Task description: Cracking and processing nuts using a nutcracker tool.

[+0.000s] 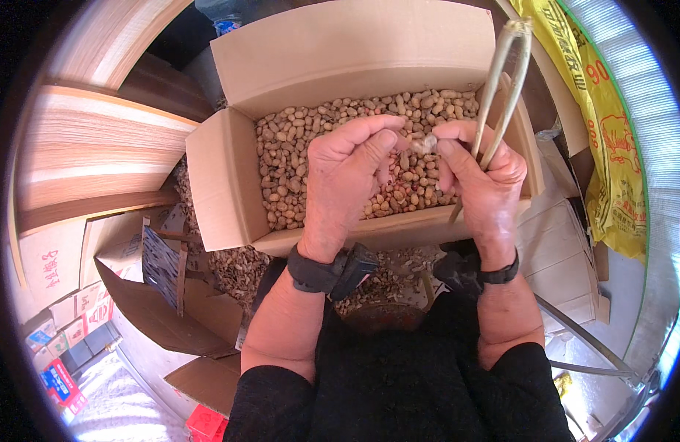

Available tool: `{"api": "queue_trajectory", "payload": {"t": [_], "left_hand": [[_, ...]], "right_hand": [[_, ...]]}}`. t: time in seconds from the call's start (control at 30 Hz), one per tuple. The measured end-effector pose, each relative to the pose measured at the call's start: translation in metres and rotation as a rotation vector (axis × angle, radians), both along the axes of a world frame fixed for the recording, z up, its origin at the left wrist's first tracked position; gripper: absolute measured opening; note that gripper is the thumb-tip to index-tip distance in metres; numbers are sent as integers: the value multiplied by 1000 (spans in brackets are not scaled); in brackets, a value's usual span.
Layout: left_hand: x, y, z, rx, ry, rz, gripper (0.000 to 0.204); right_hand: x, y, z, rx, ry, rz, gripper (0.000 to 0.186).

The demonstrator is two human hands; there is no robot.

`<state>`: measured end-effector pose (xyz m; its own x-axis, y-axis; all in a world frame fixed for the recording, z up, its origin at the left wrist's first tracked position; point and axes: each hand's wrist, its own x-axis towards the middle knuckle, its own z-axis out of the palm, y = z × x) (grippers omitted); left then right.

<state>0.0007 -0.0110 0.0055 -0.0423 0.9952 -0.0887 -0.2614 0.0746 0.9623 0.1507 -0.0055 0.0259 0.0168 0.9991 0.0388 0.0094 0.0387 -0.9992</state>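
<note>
Over an open cardboard box (222, 184) filled with shelled peanuts (288, 155), both hands meet. My left hand (347, 177) and my right hand (480, 180) pinch a single peanut shell (425, 143) between their fingertips. Along with it, my right hand grips a long pale wooden tong-like tool (506, 81) that sticks up and away from me. Each wrist wears a black band with a small black device.
A pile of empty peanut shells (240, 269) lies below the box, near my lap. Flattened cardboard boxes (148, 295) lie at the left. A yellow printed sack (605, 140) hangs at the right. Wooden planks (96, 140) stand at upper left.
</note>
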Motion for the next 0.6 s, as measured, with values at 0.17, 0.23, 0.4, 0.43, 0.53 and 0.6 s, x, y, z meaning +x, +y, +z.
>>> {"api": "queue_trajectory", "payload": {"t": [0.17,0.23,0.4,0.43,0.53,0.6], "left_hand": [[-5,3,0,-129,-238,-12,30],[-6,4,2,-160,-430,-57,48],[-2,8,-18,-337,-742,-39,57],[-2,9,-19,-361,-795,41,55],[-2,13,-21,-337,-864,140,50],[1,14,-18,-426,-845,257,46]], "right_hand": [[24,-3,13,-154,50,727,7],[15,-4,11,-261,76,573,7],[5,0,-1,-128,185,-19,15],[5,2,2,-76,206,-83,17],[11,8,0,9,318,-72,17],[11,7,-4,3,298,-67,18]]}}
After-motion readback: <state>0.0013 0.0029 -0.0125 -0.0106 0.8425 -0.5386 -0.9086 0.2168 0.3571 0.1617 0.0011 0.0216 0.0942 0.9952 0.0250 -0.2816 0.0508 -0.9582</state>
